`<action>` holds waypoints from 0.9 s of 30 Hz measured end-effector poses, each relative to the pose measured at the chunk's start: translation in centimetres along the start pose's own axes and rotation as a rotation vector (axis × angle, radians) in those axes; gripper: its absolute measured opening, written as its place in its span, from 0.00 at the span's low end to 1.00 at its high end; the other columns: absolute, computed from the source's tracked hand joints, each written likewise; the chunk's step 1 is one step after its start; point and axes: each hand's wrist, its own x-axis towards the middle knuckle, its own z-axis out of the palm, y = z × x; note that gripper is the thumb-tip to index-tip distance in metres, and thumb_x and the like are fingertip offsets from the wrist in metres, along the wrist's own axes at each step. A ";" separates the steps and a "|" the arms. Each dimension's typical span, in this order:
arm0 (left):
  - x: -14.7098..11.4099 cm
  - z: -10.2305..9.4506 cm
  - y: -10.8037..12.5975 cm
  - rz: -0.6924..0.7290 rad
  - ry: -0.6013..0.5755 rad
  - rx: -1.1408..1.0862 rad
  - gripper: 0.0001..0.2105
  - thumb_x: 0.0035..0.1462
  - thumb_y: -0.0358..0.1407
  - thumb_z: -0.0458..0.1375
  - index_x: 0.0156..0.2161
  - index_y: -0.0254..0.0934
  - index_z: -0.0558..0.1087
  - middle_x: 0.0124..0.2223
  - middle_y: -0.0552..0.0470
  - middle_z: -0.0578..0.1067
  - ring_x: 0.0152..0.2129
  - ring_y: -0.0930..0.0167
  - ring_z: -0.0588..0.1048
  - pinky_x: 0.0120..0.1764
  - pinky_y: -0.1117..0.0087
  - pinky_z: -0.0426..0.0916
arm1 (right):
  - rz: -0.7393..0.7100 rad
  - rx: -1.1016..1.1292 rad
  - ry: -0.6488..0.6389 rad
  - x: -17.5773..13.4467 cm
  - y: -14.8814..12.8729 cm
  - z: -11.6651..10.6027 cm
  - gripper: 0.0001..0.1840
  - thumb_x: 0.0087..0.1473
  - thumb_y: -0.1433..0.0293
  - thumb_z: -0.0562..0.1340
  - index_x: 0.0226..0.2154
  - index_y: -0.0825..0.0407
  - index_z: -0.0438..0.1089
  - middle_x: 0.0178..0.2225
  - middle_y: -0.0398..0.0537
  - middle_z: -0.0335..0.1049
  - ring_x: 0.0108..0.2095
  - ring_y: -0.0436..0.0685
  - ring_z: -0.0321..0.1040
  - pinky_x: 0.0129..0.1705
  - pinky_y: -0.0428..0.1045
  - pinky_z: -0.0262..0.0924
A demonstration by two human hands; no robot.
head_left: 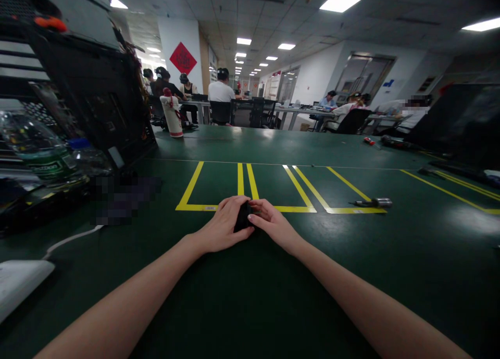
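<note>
A small black object [242,217] is between my hands at the middle of the green table, mostly hidden by fingers; its kind cannot be made out. Wrapped over its left side is my left hand [223,223], closed on it. My right hand [273,224] meets its right side, thumb and fingers drawn together in a pinch. Something thin and small seems to be at those right fingertips, too small to name. Both hands are close to the yellow tape outlines [292,209] on the table.
A screwdriver-like tool [380,202] lies right of my hands. Plastic bottles [37,145] and an opened black device casing [97,88] crowd the left, near a white box with a cable [23,275]. A white cylinder [172,116] stands farther back. Several people sit beyond the table.
</note>
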 end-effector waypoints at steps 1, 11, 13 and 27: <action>0.0 0.0 0.0 0.003 -0.004 0.003 0.25 0.51 0.36 0.53 0.53 0.41 0.49 0.50 0.47 0.60 0.50 0.63 0.59 0.53 0.55 0.50 | -0.008 -0.005 -0.004 0.0 0.0 0.0 0.16 0.48 0.68 0.58 0.41 0.48 0.60 0.42 0.45 0.62 0.46 0.52 0.60 0.50 0.53 0.54; -0.1 0.0 -0.1 0.012 0.022 0.023 0.26 0.50 0.35 0.55 0.53 0.40 0.49 0.51 0.47 0.60 0.50 0.64 0.58 0.54 0.57 0.50 | -0.062 -0.002 -0.032 -0.1 0.0 0.0 0.16 0.48 0.70 0.58 0.42 0.49 0.59 0.43 0.46 0.61 0.44 0.52 0.61 0.49 0.52 0.56; -0.1 0.0 -0.1 0.005 0.029 0.027 0.26 0.50 0.36 0.55 0.52 0.40 0.50 0.51 0.47 0.60 0.50 0.64 0.58 0.54 0.57 0.50 | -0.055 -0.003 -0.038 -0.1 0.0 0.0 0.16 0.48 0.70 0.58 0.42 0.49 0.59 0.43 0.46 0.60 0.44 0.52 0.61 0.49 0.52 0.56; -0.1 0.1 -0.2 0.011 0.030 0.042 0.25 0.51 0.36 0.54 0.52 0.39 0.50 0.50 0.46 0.60 0.49 0.64 0.59 0.53 0.56 0.51 | -0.039 0.034 -0.077 -0.2 -0.4 -0.2 0.13 0.47 0.71 0.59 0.39 0.49 0.59 0.41 0.43 0.60 0.42 0.51 0.63 0.46 0.50 0.59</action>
